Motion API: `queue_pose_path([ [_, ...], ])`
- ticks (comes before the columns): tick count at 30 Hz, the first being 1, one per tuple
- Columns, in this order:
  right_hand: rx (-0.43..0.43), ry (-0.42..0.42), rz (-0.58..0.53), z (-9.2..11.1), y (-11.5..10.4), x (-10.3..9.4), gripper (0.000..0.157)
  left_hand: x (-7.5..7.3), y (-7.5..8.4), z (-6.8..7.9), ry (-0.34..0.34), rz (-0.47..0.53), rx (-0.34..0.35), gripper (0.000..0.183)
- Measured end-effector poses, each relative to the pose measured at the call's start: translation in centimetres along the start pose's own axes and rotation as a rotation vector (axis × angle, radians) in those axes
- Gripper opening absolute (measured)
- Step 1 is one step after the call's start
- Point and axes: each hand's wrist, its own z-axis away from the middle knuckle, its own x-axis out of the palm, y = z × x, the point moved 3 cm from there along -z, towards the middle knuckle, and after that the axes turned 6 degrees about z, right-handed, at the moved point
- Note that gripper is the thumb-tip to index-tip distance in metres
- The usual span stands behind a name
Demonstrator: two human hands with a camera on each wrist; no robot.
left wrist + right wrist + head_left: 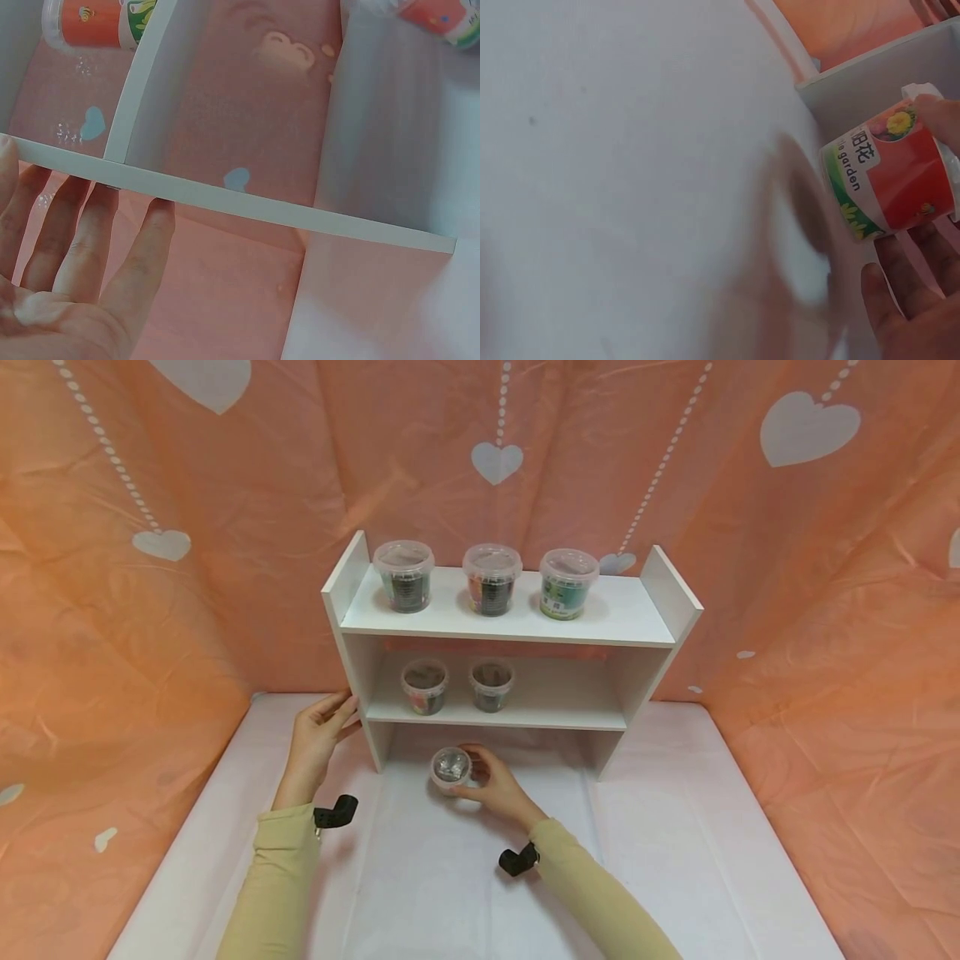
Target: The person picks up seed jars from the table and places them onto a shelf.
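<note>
My right hand (501, 783) holds a small lidded plastic cup (451, 768) between thumb and fingers, in front of the shelf's bottom opening. In the right wrist view this cup (889, 169) is tilted and shows a red, white and green label with flowers and the word "garden". A shadow lies on the white surface beside it. My left hand (315, 739) touches the left side panel of the white shelf (502, 625) from outside. In the left wrist view the fingers of the left hand (82, 277) are fairly straight, their tips at the panel's edge.
Three lidded cups stand on the top board, the right one a green cup (564, 597). Two more, a left cup (424, 693) and a right cup (491, 692), stand on the middle board. Orange cloth (420, 460) with hearts surrounds the white table (690, 827).
</note>
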Motion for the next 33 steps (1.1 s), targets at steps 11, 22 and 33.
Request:
queue_pose_path([
  [11,-0.031,0.019,0.01,0.9,-1.2,-1.6,0.067,-0.1,0.1,0.0,-0.008,0.006,0.009,0.053],
  [22,-0.035,0.047,0.049,2.2,-2.2,-2.9,0.067,0.0,0.1,-0.1,0.002,-0.005,-0.015,0.053],
  [33,-0.054,0.105,0.034,3.6,-2.8,-4.2,0.067,0.0,0.2,0.0,-0.005,-0.008,-0.021,0.053],
])
